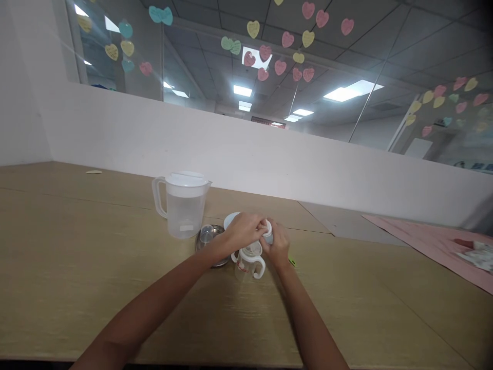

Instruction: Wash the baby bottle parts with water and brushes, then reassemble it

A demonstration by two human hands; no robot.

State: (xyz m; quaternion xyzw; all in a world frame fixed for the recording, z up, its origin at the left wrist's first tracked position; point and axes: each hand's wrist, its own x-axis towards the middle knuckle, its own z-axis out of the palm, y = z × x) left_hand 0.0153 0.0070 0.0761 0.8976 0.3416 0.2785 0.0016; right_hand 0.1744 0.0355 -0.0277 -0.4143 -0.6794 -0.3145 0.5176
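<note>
Handled bottle (pixel 243 268): clear, smooth body; white plastic handles. Off it, one o'clock: small container (pixel 268 226), white smooth plastic top. Ten: pitcher (pixel 186 211), frosted plastic; dish (pixel 197 246), shiny metal. Twelve: heart-shaped notes (pixel 287 39), matt paper, on glossy glass (pixel 196 49). Three: pink cloth (pixel 416 237), matt. Tabletop (pixel 115 277): smooth, wood-look, faint sheen.

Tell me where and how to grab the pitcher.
Take the pitcher by its handle, coming in from the left and wrapping around the loop. It stands upright, with the handle sticking out left and the spout pointing right. The metal dish sits close on the right, so the handle side looks like the easier approach.
</note>
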